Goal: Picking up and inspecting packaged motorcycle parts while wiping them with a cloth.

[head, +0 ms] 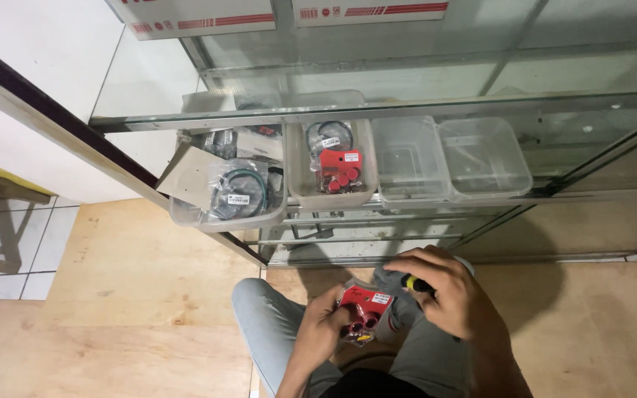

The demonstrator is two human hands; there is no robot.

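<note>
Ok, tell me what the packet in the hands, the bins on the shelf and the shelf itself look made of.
Red packet: glossy clear plastic over red card, judging by its sheen; red parts inside look plastic. Bins: translucent, slightly cloudy plastic, contents showing through. Shelf: clear glass with a greenish edge and reflections. The left hand grips the packet; the right hand rests beside it.

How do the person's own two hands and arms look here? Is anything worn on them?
Both hands are bare: the left hand and the right hand show no gloves, rings or watch. The forearms are uncovered too, with no sleeve reaching into view. The fingers carry no tape or markings.
</note>
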